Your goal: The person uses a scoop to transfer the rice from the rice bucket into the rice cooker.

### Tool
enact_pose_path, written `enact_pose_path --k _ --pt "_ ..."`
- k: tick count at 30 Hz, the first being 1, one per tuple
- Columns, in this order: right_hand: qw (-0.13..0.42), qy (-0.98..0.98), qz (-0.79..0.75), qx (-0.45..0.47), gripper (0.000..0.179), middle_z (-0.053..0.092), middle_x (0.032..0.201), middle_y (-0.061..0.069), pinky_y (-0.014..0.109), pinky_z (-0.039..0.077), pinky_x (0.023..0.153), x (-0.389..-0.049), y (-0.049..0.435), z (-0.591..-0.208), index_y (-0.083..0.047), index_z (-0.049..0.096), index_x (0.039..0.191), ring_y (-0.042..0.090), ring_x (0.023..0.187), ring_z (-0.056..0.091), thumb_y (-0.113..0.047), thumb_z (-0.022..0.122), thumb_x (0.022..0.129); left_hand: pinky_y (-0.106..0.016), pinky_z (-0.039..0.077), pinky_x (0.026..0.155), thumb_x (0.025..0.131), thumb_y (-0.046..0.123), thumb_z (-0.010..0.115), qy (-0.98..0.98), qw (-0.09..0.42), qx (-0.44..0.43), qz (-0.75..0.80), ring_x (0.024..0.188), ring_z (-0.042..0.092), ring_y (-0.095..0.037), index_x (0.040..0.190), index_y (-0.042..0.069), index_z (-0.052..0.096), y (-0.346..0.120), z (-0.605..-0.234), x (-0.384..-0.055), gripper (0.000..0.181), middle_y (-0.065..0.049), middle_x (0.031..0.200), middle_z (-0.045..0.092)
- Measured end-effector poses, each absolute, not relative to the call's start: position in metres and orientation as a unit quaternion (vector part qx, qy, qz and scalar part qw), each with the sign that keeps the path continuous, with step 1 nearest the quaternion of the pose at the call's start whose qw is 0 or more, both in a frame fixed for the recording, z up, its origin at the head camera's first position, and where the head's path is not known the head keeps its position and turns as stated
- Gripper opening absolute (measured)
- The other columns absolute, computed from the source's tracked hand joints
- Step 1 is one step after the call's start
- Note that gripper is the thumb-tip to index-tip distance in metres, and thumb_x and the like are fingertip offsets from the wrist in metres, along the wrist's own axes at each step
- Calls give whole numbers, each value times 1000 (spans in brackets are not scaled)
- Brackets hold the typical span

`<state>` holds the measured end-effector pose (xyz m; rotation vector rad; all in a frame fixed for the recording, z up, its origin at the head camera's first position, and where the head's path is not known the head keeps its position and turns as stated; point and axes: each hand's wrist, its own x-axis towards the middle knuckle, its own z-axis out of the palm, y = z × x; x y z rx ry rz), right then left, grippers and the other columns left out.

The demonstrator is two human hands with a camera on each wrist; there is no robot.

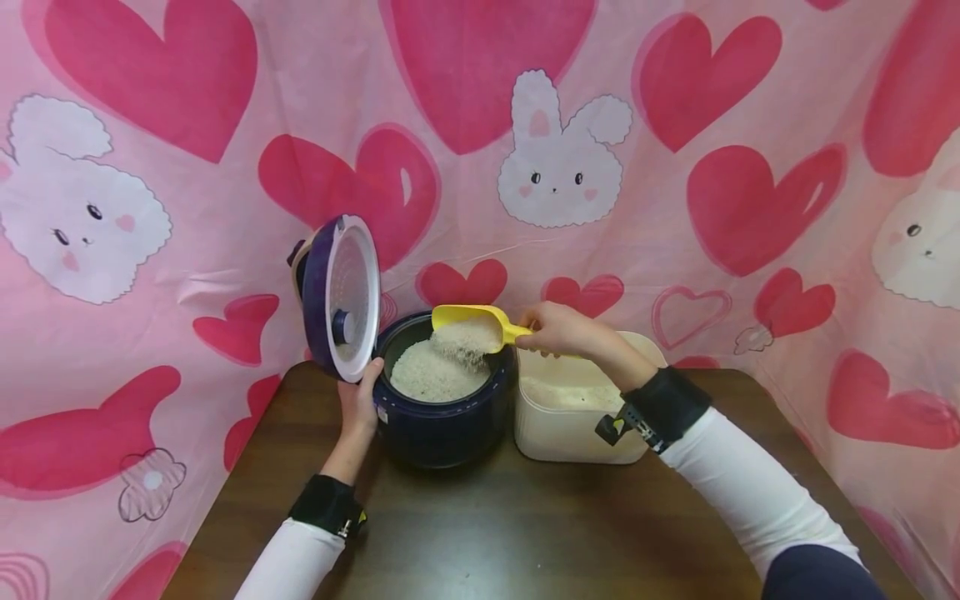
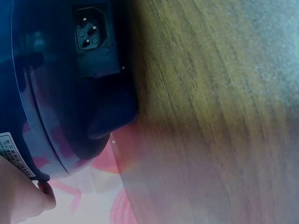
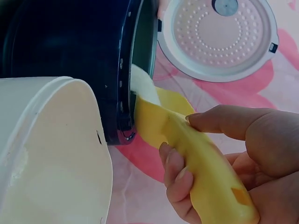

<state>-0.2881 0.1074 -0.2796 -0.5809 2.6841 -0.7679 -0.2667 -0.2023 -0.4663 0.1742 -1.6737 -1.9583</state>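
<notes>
A dark blue rice cooker (image 1: 442, 433) stands with its lid (image 1: 341, 304) raised at its left side. White rice (image 1: 431, 375) lies inside the pot. My right hand (image 1: 558, 329) grips the handle of a yellow scoop (image 3: 205, 172), thumb along the top and fingers curled beneath. The scoop is tilted over the pot, and rice spills from its mouth. My left hand (image 1: 360, 400) holds the cooker's left side just below the lid, thumb by the rim. Its other fingers are mostly hidden; in the left wrist view one fingertip (image 2: 46, 196) shows beside the label.
Touching or close to the cooker's right side is a cream rice bin (image 1: 577, 433) with rice in it. Both stand on a brown wooden table (image 1: 480, 533). A pink cloth (image 1: 465, 208) with hearts and rabbits hangs behind. The cooker's power socket (image 2: 91, 30) faces the left wrist camera.
</notes>
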Motion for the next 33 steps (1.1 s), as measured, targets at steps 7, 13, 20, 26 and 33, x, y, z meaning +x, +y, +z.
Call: enact_pose_path --k 7,13,20,26,33 --pt "91 941 -233 -226 25 66 89 10 28 53 66 -287 97 -282 1 68 107 22 74 58 -17 73 91 -22 34 107 93 12 64 -606 287 68 -739 114 52 -7 142 -2 53 -202 -464 -267 52 -4 130 60" --pt "56 947 -218 -230 26 66 89 9 31 54 71 -284 87 -288 0 68 107 23 75 58 -17 74 89 -19 36 105 92 13 65 -602 283 81 -742 110 54 -4 139 -4 55 -201 -466 -267 51 2 122 64" --pt "19 957 -197 -213 29 66 91 9 34 57 73 -274 82 -293 -2 66 112 23 75 57 -16 76 89 -19 36 105 92 12 65 -600 281 74 -745 112 54 -5 141 -4 53 -200 -465 -267 53 -2 127 62" --pt "-38 947 -194 -252 25 62 84 6 34 53 69 -264 81 -303 -3 66 108 22 74 54 -16 76 89 -19 35 105 92 13 65 -607 278 82 -740 111 53 -4 142 -4 52 -201 -467 -263 55 -4 129 61" --pt "-61 944 -181 -268 27 61 85 4 32 53 70 -259 79 -311 -4 66 109 21 75 53 -18 79 90 -20 35 105 94 17 65 -619 271 85 -732 111 53 -4 142 -3 52 -201 -466 -261 54 -8 131 61"
